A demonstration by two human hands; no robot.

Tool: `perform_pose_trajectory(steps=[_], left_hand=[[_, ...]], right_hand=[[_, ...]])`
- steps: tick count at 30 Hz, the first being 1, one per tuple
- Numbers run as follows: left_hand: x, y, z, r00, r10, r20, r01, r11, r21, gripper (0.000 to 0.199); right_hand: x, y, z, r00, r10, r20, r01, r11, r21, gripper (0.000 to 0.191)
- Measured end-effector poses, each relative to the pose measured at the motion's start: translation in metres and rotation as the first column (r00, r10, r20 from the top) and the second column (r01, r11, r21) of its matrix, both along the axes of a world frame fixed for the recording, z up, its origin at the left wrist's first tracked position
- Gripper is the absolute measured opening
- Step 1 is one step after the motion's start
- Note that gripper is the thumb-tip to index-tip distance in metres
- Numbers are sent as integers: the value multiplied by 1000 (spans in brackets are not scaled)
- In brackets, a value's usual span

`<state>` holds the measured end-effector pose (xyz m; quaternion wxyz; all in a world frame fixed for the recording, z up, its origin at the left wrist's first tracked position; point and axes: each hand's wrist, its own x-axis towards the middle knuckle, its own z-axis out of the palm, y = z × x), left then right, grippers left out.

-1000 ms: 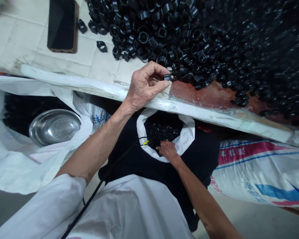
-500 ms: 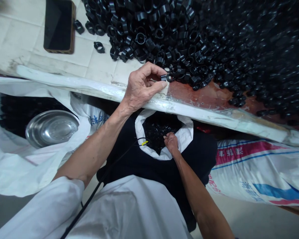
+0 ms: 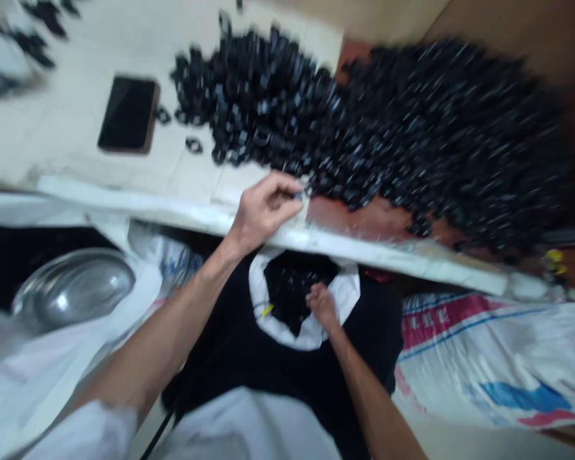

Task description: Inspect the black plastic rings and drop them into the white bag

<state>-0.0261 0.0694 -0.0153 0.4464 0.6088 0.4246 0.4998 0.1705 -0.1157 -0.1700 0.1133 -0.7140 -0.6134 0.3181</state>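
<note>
At the table's front edge, my left hand pinches a small black ring part between thumb and fingertips, beside the near edge of a large heap of black ring parts. Below the edge, my right hand is closed over the right side of an open white bag between my legs. Small black parts lie inside the bag. Whatever the right fingers hold is too small and blurred to make out.
A phone lies at the table's left. A metal bowl rests in a white sack at lower left. A printed sack stands at right. The white table edge runs across above my lap.
The camera view has shifted, so the table and heap sit lower and more of the far side shows. Both hands keep nearly the same places relative to the table and bag.
</note>
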Motion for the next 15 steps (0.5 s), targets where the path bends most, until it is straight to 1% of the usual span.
perform_pose_trajectory(steps=[2, 4, 5, 6, 7, 8, 9, 10, 11, 12, 13, 14, 15], left_hand=[[-1, 0, 7, 1000, -7, 15, 8, 996, -89, 19], [0, 3, 8, 999, -25, 30, 28, 992, -124, 19], [1, 5, 9, 999, -37, 36, 41, 992, -120, 19], [1, 7, 9, 998, -45, 43, 50, 992, -117, 19], [2, 7, 10, 997, -52, 51, 58, 991, -121, 20], [2, 7, 11, 996, -60, 60, 67, 989, -135, 21], [3, 7, 12, 995, -70, 71, 80, 984, -157, 21], [3, 6, 13, 993, -82, 81, 96, 978, -186, 23], [3, 6, 14, 991, -97, 88, 114, 970, -215, 24], [3, 5, 14, 989, -114, 89, 133, 962, -240, 24], [3, 5, 15, 987, -135, 86, 153, 954, -257, 25], [3, 5, 15, 985, -153, 78, 169, 949, -266, 25], [3, 5, 16, 983, -172, 67, 184, 945, -270, 24]], right_hand=[[-8, 6, 28, 999, -22, -28, 25, 995, 93, 7], [-10, 14, 57, 996, -24, -87, 40, 983, 179, 9], [-7, 19, 72, 975, -54, -215, 99, 975, 201, 7], [-2, 26, 88, 950, -100, -296, 177, 953, 244, 7], [6, 35, 105, 935, -148, -323, 251, 918, 306, 7], [16, 46, 121, 928, -173, -329, 299, 873, 384, 9], [26, 59, 134, 922, -212, -323, 348, 819, 457, 11], [35, 74, 145, 921, -249, -298, 374, 779, 503, 11], [43, 90, 154, 932, -256, -255, 356, 772, 526, 11], [49, 105, 159, 949, -235, -209, 312, 785, 536, 12], [52, 119, 161, 972, -171, -159, 230, 824, 519, 13], [53, 131, 162, 986, -126, -110, 165, 842, 514, 15], [51, 141, 161, 993, -105, -46, 113, 843, 526, 17]])
